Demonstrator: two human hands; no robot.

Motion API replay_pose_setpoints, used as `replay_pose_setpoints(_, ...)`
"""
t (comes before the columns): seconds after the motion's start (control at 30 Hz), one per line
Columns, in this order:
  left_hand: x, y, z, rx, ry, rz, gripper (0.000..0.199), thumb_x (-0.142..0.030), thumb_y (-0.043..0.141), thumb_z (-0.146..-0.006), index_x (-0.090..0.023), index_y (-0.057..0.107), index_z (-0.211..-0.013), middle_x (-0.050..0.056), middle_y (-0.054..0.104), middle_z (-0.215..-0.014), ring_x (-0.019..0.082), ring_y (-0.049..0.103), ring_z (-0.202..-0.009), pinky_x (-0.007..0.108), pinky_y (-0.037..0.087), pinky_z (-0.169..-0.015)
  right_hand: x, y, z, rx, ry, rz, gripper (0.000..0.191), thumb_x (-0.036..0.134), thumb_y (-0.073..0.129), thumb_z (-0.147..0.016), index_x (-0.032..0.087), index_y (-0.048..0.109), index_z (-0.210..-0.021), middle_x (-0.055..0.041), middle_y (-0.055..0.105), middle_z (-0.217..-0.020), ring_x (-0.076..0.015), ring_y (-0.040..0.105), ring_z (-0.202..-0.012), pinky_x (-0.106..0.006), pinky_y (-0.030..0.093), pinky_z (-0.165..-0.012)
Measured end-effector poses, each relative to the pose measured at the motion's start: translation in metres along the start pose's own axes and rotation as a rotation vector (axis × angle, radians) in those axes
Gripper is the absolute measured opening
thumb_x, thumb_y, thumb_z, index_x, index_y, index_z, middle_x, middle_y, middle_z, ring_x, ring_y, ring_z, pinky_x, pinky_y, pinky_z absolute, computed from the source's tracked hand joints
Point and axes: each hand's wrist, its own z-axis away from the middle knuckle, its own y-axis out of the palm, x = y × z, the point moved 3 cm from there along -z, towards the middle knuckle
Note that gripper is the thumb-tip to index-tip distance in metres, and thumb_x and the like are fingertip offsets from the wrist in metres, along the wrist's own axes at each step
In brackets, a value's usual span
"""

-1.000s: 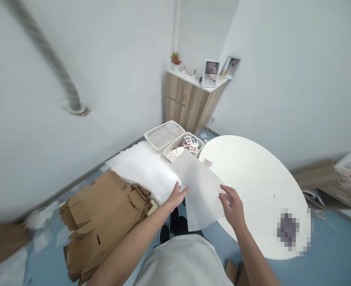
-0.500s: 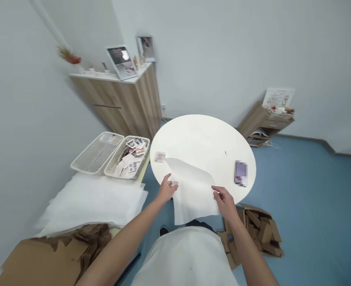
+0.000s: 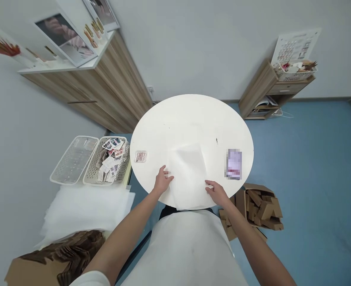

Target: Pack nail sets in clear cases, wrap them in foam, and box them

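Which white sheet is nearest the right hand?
The sheet on the round table, by the right hand; the other sheets lie piled near the baskets.

My remote feed shows a white, rounded counter [image 3: 190, 109]. Directly on it I make out a thin white sheet [image 3: 189, 172], which runs from near the centre down to the rim at 6 o'clock. A small clear case [image 3: 140, 156] sits close to the rim at 9 o'clock. Just past 3 o'clock lies a purplish item [image 3: 234, 163], too pixelated for me to identify. Toward 2 o'clock I spot a small dark speck [image 3: 216, 140].
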Motion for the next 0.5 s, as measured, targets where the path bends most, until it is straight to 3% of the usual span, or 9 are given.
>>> replay_pose_setpoints(0.2, -0.008, 0.012, -0.019, -0.061, 0.046, -0.131, 0.061, -0.024, 0.057, -0.074, -0.021, 0.031, -0.128, 0.010, 0.046, -0.124, 0.013, 0.056, -0.072, 0.033, 0.045, -0.080, -0.006, 0.008, -0.008, 0.037, 0.053, 0.024, 0.043, 0.033, 0.046, -0.079, 0.024, 0.048, -0.120, -0.0071, 0.055, -0.116, -0.0150, 0.059, -0.077, -0.031, 0.050, -0.068)
replay_pose_setpoints(0.3, -0.009, 0.017, -0.019, -0.099, 0.094, -0.219, 0.058, -0.027, 0.054, -0.076, -0.019, 0.030, -0.129, 0.013, 0.037, -0.129, 0.018, 0.055, -0.090, 0.036, 0.044, -0.084, -0.007, 0.013, -0.008, 0.002, 0.056, 0.095, 0.047, 0.034, 0.046, -0.078, 0.025, 0.043, -0.124, -0.0076, 0.050, -0.120, -0.0154, 0.058, -0.083, -0.030, 0.050, -0.071)
replay_pose_setpoints(0.4, -0.013, 0.018, -0.005, -0.156, 0.164, -0.383, 0.057, -0.029, 0.054, -0.076, -0.016, 0.032, -0.128, 0.016, 0.020, -0.139, 0.029, 0.037, -0.119, 0.043, 0.036, -0.094, -0.007, 0.012, -0.005, -0.013, 0.046, 0.200, 0.050, 0.036, 0.047, -0.078, 0.023, 0.041, -0.126, -0.0100, 0.041, -0.127, -0.0189, 0.056, -0.094, -0.032, 0.050, -0.075)
replay_pose_setpoints(0.5, -0.016, 0.024, 0.019, -0.031, 0.247, -0.547, 0.054, -0.029, 0.051, -0.079, -0.019, 0.033, -0.128, 0.013, 0.013, -0.144, 0.032, 0.018, -0.130, 0.049, 0.023, -0.100, -0.005, 0.009, -0.002, -0.082, 0.005, 0.362, 0.049, 0.035, 0.046, -0.079, 0.021, 0.040, -0.126, -0.0117, 0.035, -0.132, -0.0260, 0.045, -0.112, -0.040, 0.045, -0.084)
